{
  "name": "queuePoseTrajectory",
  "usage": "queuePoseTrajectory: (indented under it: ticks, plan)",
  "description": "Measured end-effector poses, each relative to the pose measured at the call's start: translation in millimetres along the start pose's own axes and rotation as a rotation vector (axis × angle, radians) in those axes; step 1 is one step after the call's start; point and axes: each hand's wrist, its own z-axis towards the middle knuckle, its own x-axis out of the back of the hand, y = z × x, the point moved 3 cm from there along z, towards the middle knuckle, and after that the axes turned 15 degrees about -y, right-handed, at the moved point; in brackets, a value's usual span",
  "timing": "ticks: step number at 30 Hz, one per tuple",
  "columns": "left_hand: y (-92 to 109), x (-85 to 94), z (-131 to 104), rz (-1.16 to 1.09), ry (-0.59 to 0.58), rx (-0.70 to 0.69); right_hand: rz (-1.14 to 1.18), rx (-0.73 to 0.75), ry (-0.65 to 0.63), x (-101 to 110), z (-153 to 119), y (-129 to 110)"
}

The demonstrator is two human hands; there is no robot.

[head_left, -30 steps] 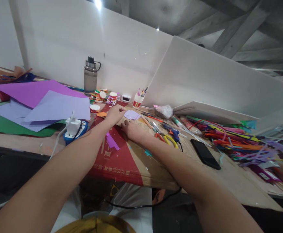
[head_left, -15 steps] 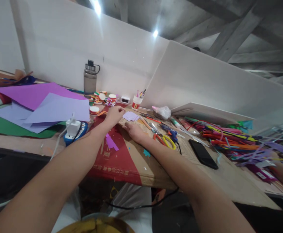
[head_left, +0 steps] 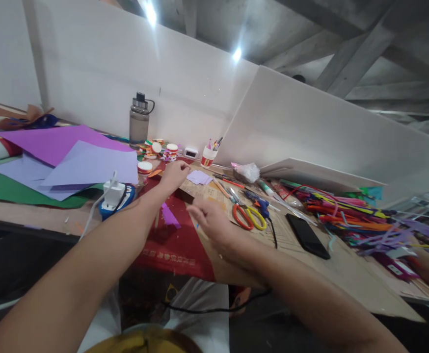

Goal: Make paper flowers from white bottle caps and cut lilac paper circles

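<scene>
1. The right hand (head_left: 212,221) is above the cardboard (head_left: 350,279) on the table (head_left: 52,211), its fingers curled; whether it grasps anything, I cannot tell.
2. The purple strips (head_left: 170,215) lie on the red part of the cardboard, between the two forearms.
3. The left hand (head_left: 175,175) is farther forward, thumb and fingers drawn together; anything pinched there is too small to tell.
4. The black phone (head_left: 308,236) lies well right of the right hand; the scissors (head_left: 250,211), with orange and yellow handles, lie nearer it.
5. The lavender paper pieces (head_left: 199,177) lie just right of the left hand.
6. Large lavender sheets (head_left: 93,166) spread left of the left hand.
7. Beyond the hands stand a pen cup (head_left: 207,157) and a bottle (head_left: 139,126).
</scene>
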Motion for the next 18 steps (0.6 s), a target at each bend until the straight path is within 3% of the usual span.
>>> queuePoseTrajectory:
  ticks: [4, 7, 10, 13, 18]
  plan:
    - [2.5, 0.7, -1.2, 0.033, 0.004, 0.005, -0.234, 0.322, -0.429, -41.7, -25.3, -73.8]
    - [4.9, 0.6, -3.1, 0.059, -0.004, 0.009, -0.489, 0.518, -0.593, -81.3, -33.2, -100.0]
    - [6.2, 1.0, -4.9, 0.06, 0.0, 0.011, -0.65, 0.463, -0.63, -115.8, -32.8, -97.9]
    - [6.0, 1.1, -4.9, 0.038, -0.002, -0.002, -0.671, 0.389, -0.603, -136.8, -35.3, -87.1]
    - [5.7, 1.1, -3.6, 0.027, -0.003, -0.005, -0.629, 0.519, -0.511, -132.3, -44.9, -85.7]
